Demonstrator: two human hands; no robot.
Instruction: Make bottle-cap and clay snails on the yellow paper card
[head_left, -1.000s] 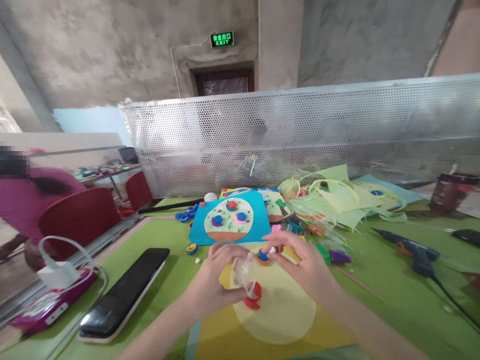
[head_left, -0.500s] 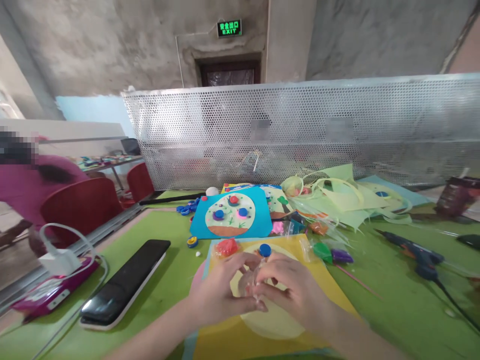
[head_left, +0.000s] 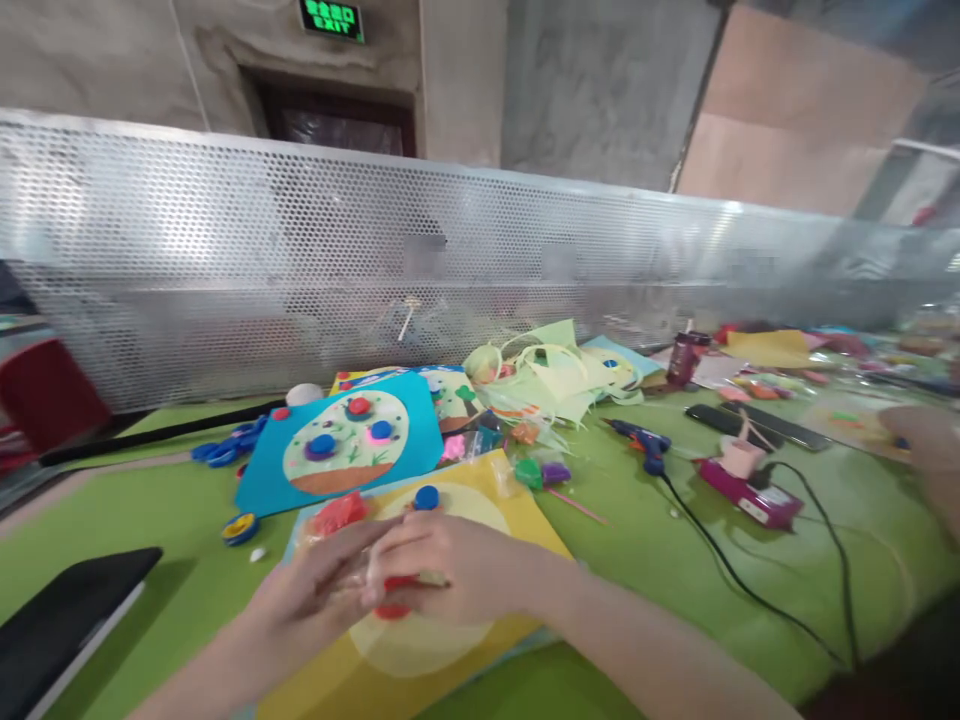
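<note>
Both of my hands meet over a yellow sheet bearing a pale yellow paper circle. My left hand is curled around what looks like a clear plastic wrapper, partly covered by fingers. Folded over beside it, my right hand has its fingers around a small red piece, whose exact kind I cannot make out. Just beyond the fingers, a blue bottle cap rests on the circle. A packet of red clay lies beyond my left hand.
A blue card with caps lies behind, near blue scissors. Rightward are green and purple clay packets, a glue gun with its cord, and a power strip. Another person's arm reaches in at far right.
The view has swung right, showing more table and another person's arm. My right hand has folded over toward my left, and a red piece now shows between the fingers.
</note>
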